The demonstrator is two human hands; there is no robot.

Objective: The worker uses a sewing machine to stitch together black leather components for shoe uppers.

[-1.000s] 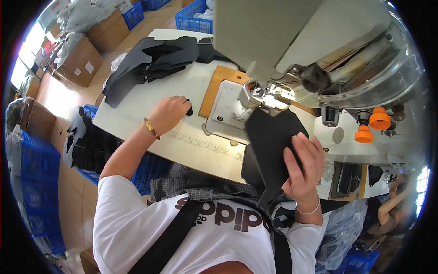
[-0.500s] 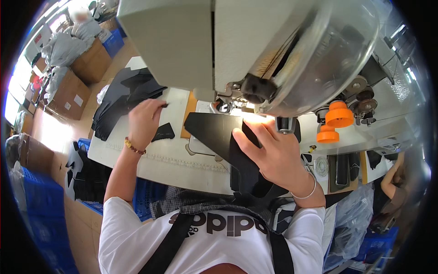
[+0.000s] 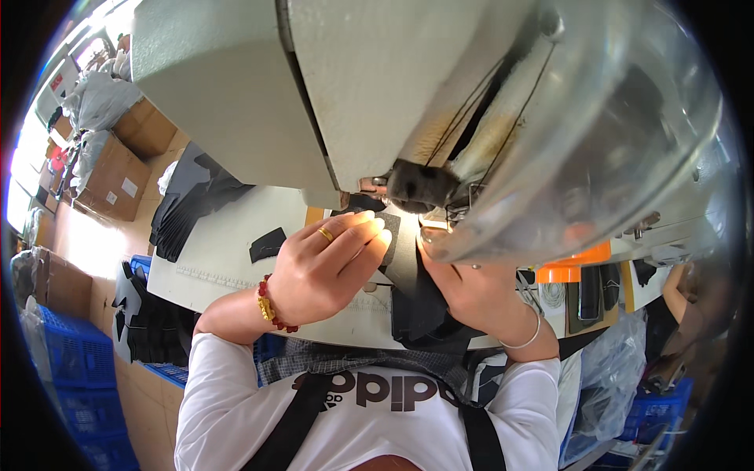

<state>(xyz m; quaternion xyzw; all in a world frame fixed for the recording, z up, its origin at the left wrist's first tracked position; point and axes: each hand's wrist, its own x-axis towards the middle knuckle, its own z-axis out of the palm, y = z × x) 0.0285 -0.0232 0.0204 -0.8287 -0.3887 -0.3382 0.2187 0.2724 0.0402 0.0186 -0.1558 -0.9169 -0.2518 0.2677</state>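
Note:
My left hand (image 3: 334, 263) is at the sewing machine (image 3: 236, 94), fingers closed together. Its fingertips press on a small dark grey piece (image 3: 387, 235) under the lamp, by the needle area. To its right, my right hand (image 3: 483, 302) grips the edge of a black cut material piece (image 3: 416, 314) that hangs toward my lap. The clear guard (image 3: 628, 173) covers some of the right fingertips. Where the two materials meet at the needle is hidden by the machine head. A small black cut piece (image 3: 268, 245) lies on the table left of my left hand.
A fanned stack of black cut pieces (image 3: 192, 204) lies at the table's far left. A ruler scale (image 3: 212, 279) runs along the table. Orange knobs (image 3: 577, 263) sit on the machine's right. Blue crates (image 3: 75, 345) and cardboard boxes (image 3: 114, 177) stand left. Another person's arm (image 3: 671, 294) shows far right.
My left hand has moved right, from beside the stack to the needle area. The right hand has drawn in under the guard with the black piece. My view has shifted closer to the machine.

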